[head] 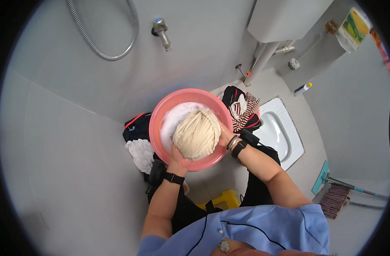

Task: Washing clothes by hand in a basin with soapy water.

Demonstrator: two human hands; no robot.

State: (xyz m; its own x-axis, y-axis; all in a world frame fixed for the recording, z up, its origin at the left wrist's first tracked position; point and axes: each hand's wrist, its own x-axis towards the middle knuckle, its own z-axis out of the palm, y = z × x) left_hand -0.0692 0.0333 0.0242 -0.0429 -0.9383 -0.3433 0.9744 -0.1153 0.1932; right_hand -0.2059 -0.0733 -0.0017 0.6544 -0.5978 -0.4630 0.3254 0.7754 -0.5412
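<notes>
A cream knitted hat [197,135], wet and rounded, is held over a pink plastic basin [156,110]. My left hand [178,159] grips its lower left edge, with the fingers partly hidden beneath it. On the right side my right hand [225,133] supports the hat, its fingertips tucked behind the fabric. White soapsuds [170,120] lie in the basin, mostly along the left and far side. Whether the hat's underside touches the water is hidden.
Striped and dark clothes [241,105] are heaped right of the basin, beside a squat toilet [275,134]. White cloth [140,155] and dark clothing [135,126] lie to its left. A tap [163,33] and a shower hose [131,41] are on the wall. Behind the basin shows a yellow stool [225,200].
</notes>
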